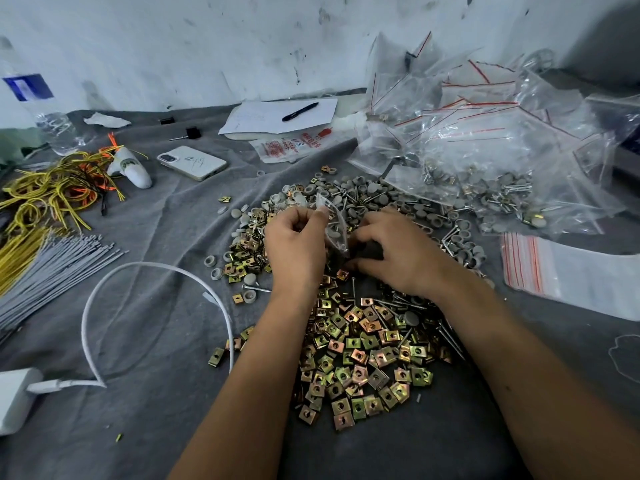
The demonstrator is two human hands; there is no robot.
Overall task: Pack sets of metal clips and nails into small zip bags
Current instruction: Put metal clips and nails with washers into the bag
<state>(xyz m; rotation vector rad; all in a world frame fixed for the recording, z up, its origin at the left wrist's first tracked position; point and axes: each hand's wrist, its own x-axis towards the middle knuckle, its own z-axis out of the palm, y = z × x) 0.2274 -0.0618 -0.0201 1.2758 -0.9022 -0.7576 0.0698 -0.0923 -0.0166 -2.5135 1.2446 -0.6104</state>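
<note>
Left hand (294, 247): pinching small zip bag (334, 225) by top edge, holding it upright over pile ctr. Right hand (398, 251): fingers curling down into pile beside bag; grip contents can't tell. Metal clips (360, 358) lying heaped nr front, nails (446, 332) w/ them. Filled bags (485, 161) sitting rear right.

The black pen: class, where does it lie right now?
In the head view the black pen lies far across the table, centre, on a white paper sheet, beyond the phone.
</note>
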